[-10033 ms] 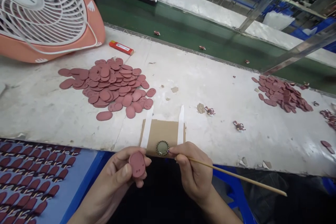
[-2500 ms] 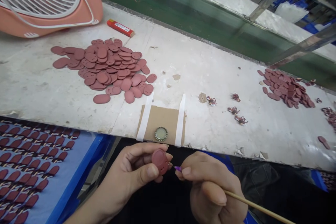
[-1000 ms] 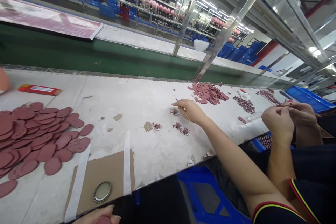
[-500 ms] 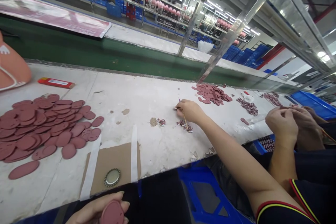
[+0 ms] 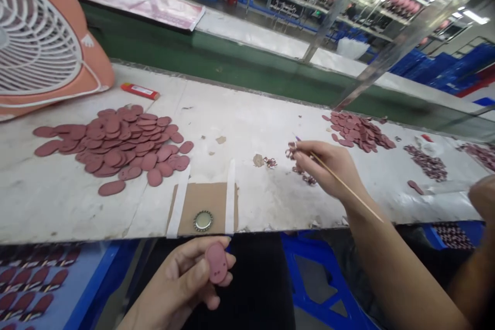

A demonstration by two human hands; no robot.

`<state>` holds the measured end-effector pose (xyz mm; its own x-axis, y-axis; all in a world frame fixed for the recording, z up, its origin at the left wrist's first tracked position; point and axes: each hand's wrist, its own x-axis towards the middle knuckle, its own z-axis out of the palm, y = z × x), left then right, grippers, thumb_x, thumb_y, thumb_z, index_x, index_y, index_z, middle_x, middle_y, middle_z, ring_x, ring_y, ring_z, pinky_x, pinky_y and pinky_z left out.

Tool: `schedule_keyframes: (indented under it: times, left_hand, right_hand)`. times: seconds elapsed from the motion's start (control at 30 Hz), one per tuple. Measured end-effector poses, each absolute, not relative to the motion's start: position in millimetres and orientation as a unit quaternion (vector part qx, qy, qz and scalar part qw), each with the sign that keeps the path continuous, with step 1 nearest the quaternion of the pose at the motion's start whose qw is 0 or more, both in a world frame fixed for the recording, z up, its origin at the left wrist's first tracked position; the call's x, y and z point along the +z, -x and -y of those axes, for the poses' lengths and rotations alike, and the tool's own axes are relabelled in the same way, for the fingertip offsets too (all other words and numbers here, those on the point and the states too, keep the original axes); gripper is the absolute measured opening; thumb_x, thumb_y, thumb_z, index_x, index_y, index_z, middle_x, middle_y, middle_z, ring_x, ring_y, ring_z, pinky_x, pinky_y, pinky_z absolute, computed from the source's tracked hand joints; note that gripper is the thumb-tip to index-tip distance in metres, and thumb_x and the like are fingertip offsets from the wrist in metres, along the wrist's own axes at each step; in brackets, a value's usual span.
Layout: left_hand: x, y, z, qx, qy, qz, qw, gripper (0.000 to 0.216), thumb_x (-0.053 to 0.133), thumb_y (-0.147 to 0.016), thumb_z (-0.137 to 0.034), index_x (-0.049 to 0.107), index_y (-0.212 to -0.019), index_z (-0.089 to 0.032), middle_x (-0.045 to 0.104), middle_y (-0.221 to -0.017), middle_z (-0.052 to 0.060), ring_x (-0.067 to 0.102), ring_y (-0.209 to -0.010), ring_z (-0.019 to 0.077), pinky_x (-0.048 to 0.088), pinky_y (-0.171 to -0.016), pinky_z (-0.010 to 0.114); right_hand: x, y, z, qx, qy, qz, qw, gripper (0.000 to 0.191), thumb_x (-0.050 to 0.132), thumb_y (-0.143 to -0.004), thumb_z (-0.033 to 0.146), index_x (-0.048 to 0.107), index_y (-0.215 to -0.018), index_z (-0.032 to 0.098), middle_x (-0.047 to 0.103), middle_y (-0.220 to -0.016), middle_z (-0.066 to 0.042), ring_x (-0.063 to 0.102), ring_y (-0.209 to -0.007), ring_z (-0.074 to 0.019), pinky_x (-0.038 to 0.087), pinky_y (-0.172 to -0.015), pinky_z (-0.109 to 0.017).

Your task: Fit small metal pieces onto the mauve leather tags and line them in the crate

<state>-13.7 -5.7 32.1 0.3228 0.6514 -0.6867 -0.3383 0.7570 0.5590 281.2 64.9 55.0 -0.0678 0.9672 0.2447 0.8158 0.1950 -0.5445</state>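
Note:
My left hand (image 5: 189, 278) is below the bench edge, its fingers closed round a dusty-pink oval piece (image 5: 216, 264). My right hand (image 5: 328, 167) reaches out over the white bench, pinching a thin wooden stick (image 5: 344, 185) with a purple tip. Its fingertips rest among small dark-red bow-shaped bits (image 5: 305, 178). A bottle cap (image 5: 203, 221) sits on a taped cardboard patch (image 5: 203, 201) at the bench edge, just above my left hand. A big heap of pink oval pieces (image 5: 119, 139) lies to the left.
An orange fan (image 5: 42, 51) stands at far left, with a red lighter (image 5: 139, 91) near it. A second heap of ovals (image 5: 359, 131) lies right. A blue tray of finished pieces (image 5: 34, 278) sits lower left. Another person's hand (image 5: 483, 198) shows at the right edge. A green conveyor (image 5: 232, 67) runs behind.
The view has swung back down and left. My right hand still reaches among the small bow bits on the bench. My left hand with the oval piece has come fully into view.

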Motion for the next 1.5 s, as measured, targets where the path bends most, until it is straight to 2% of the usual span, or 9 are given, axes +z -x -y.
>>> schedule_keyframes:
  times: [0.07, 0.1, 0.17, 0.27, 0.43, 0.57, 0.67, 1.17, 1.5]
  left_hand:
    - [29.9, 12.7, 4.2, 0.292, -0.152, -0.473, 0.817, 0.039, 0.092, -0.054, -0.046, 0.08, -0.084, -0.023, 0.076, -0.073, 0.004, 0.065, -0.062, 0.0132, 0.048, -0.052, 0.018]
    - [27.5, 12.3, 3.7, 0.287, -0.15, -0.46, 0.827, 0.037, 0.091, -0.056, -0.045, 0.08, -0.084, -0.023, 0.076, -0.074, 0.004, 0.065, -0.063, 0.0128, 0.049, -0.053, 0.017]
    - [21.5, 11.6, 3.2, 0.278, -0.155, -0.425, 0.848, 0.033, 0.089, -0.061, -0.043, 0.08, -0.086, -0.023, 0.075, -0.075, 0.004, 0.065, -0.065, 0.0128, 0.049, -0.053, 0.016]
    - [13.3, 11.8, 3.5, 0.263, -0.181, -0.378, 0.869, 0.03, 0.085, -0.068, -0.042, 0.08, -0.088, -0.022, 0.072, -0.074, 0.003, 0.063, -0.069, 0.0126, 0.049, -0.054, 0.015]
    - [10.6, 13.0, 3.7, 0.26, -0.191, -0.361, 0.875, 0.024, 0.081, -0.074, -0.043, 0.078, -0.077, -0.019, 0.068, -0.074, 0.001, 0.059, -0.069, 0.0099, 0.049, -0.055, 0.012]
    - [13.2, 12.6, 4.1, 0.252, -0.166, -0.374, 0.877, 0.028, 0.083, -0.071, -0.043, 0.08, -0.087, -0.021, 0.07, -0.073, 0.0, 0.062, -0.068, 0.0097, 0.05, -0.054, 0.012]
    - [11.8, 12.2, 4.9, 0.248, -0.163, -0.381, 0.876, 0.03, 0.084, -0.069, -0.043, 0.08, -0.087, -0.02, 0.07, -0.073, 0.001, 0.062, -0.066, 0.0091, 0.05, -0.054, 0.012]
    - [3.9, 13.4, 6.8, 0.254, -0.154, -0.355, 0.886, 0.026, 0.083, -0.073, -0.039, 0.08, -0.086, -0.017, 0.068, -0.066, 0.0, 0.061, -0.062, 0.0082, 0.052, -0.054, 0.012]
    - [3.0, 13.3, 9.2, 0.254, -0.136, -0.365, 0.885, 0.024, 0.085, -0.07, -0.037, 0.08, -0.086, -0.02, 0.068, -0.066, -0.002, 0.062, -0.062, 0.0072, 0.051, -0.053, 0.011]
  right_hand:
    - [58.8, -249.3, -27.0, 0.224, 0.566, 0.72, 0.334, 0.022, 0.058, -0.098, 0.036, 0.07, -0.1, 0.017, 0.07, -0.084, -0.004, 0.069, -0.069, -0.0157, 0.059, -0.062, -0.024]
    - [58.6, -233.9, -10.5, 0.357, 0.512, 0.68, 0.385, 0.013, 0.062, -0.096, 0.028, 0.07, -0.1, 0.018, 0.071, -0.088, -0.004, 0.069, -0.069, -0.0146, 0.059, -0.061, -0.022]
    - [53.6, -208.1, 13.7, 0.524, 0.446, 0.571, 0.448, 0.011, 0.065, -0.095, 0.022, 0.07, -0.105, 0.023, 0.07, -0.092, -0.002, 0.069, -0.072, -0.0121, 0.059, -0.063, -0.019]
    - [38.8, -186.9, 28.9, 0.617, 0.416, 0.461, 0.483, 0.011, 0.068, -0.095, 0.022, 0.072, -0.105, 0.024, 0.069, -0.093, -0.002, 0.068, -0.075, -0.0097, 0.058, -0.068, -0.015]
    - [24.9, -181.2, 32.6, 0.623, 0.426, 0.433, 0.493, 0.015, 0.068, -0.096, 0.021, 0.071, -0.11, 0.027, 0.071, -0.094, -0.001, 0.068, -0.077, -0.0085, 0.057, -0.073, -0.014]
    - [30.4, -180.0, 34.9, 0.557, 0.472, 0.489, 0.477, 0.02, 0.071, -0.093, 0.017, 0.072, -0.108, 0.028, 0.073, -0.091, 0.001, 0.069, -0.075, -0.008, 0.056, -0.071, -0.011]
    - [36.6, -179.4, 34.5, 0.521, 0.486, 0.529, 0.461, 0.019, 0.071, -0.092, 0.015, 0.071, -0.107, 0.026, 0.073, -0.091, 0.002, 0.069, -0.075, -0.0086, 0.056, -0.07, -0.011]
    - [47.1, -179.6, 32.0, 0.466, 0.491, 0.626, 0.387, 0.018, 0.069, -0.093, 0.012, 0.069, -0.108, 0.022, 0.072, -0.09, 0.005, 0.067, -0.077, -0.0067, 0.052, -0.073, -0.011]
    - [52.4, -180.6, 28.1, 0.439, 0.484, 0.668, 0.355, 0.015, 0.067, -0.094, 0.01, 0.07, -0.105, 0.02, 0.069, -0.092, 0.001, 0.064, -0.082, -0.0085, 0.05, -0.076, -0.014]
